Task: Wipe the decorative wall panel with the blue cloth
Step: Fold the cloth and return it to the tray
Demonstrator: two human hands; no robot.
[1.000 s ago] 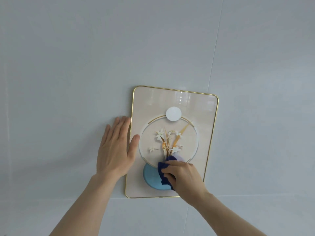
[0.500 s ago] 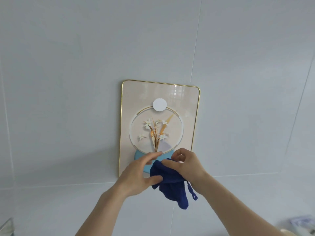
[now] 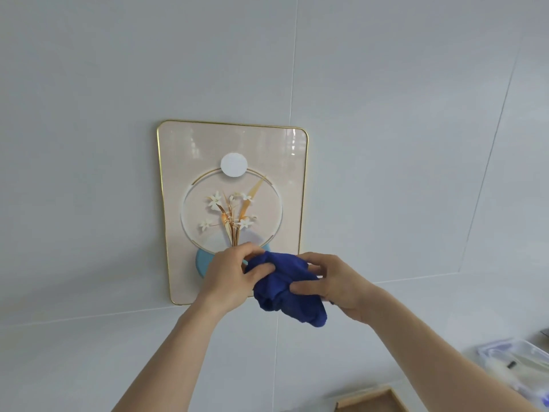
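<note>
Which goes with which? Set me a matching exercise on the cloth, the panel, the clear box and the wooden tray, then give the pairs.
Things:
1. blue cloth
2. decorative wall panel
3. clear plastic box
4. wooden tray

Places or states:
A. at the bottom edge, partly cut off
B. bunched between both hands
C. at the lower right edge
D. flat on the wall, gold-rimmed

Pairs: 1-B, 2-D, 3-C, 4-A

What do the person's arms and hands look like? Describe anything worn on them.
Both forearms are bare right down to the bottom edge of the picture: no sleeves show. The left hand and the right hand wear no gloves, and no rings, watch or bracelets are visible.
</note>
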